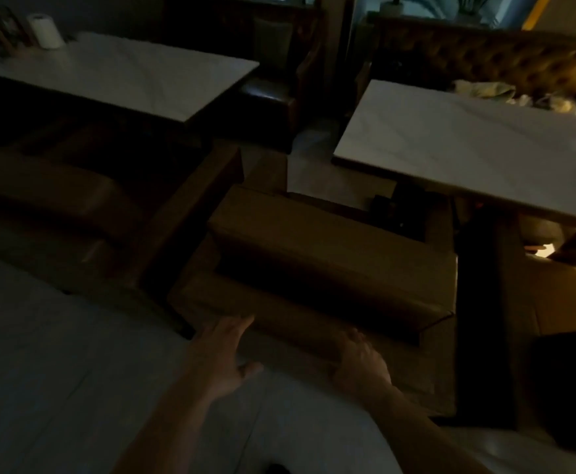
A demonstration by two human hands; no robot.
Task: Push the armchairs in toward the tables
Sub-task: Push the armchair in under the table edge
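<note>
Both hands, left (225,354) and right (361,364), spread flat on armchair (313,268) back: likely heavy, stiff; push low.

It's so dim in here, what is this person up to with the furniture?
A person is pushing a brown armchair toward the white table on the right. Both hands, left and right, rest flat against the chair's back. Another armchair sits at the left table, which carries a paper roll.
</note>
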